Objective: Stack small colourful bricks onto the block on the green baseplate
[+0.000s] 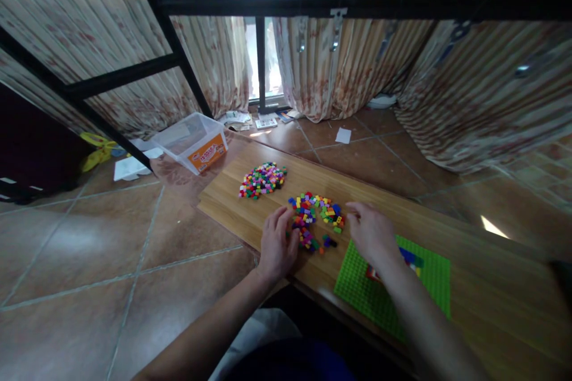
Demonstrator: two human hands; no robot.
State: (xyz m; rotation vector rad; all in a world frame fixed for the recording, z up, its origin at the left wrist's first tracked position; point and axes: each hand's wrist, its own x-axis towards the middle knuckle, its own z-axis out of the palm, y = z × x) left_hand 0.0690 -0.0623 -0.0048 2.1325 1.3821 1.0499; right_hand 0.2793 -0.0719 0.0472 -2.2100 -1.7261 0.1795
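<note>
On one wooden table [482, 250] I count, from afar, one nearer brick heap [306, 214], one farther brick heap [263, 180] and one green baseplate [431, 280]. Two hands, the left hand [277, 244] and right hand [369, 229], flank the nearer heap, fingers curled (whether either pinches a brick, I cannot tell).

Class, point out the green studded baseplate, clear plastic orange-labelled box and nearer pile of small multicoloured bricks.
Green studded baseplate [355, 277]: head view, bare studded surface.
Clear plastic orange-labelled box [208, 153]: head view, labelled wall.
Nearer pile of small multicoloured bricks [306, 214]: head view, its left part.
</note>
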